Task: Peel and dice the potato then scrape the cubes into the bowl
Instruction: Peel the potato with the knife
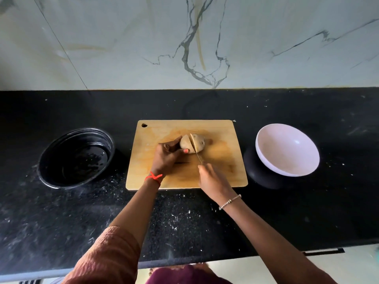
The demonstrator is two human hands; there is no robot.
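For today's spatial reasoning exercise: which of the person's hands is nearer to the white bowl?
Right. The right hand, gripping the knife, lies left of the white bowl; the left hand holds the potato farther left.

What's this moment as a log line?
left hand: holds tan oval potato | right hand: slices with thin metal knife | white round bowl: empty

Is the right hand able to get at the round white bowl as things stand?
Probably yes: the round white bowl stands beside the wooden cutting board on the right hand's side, nothing between. But that hand grips a knife.
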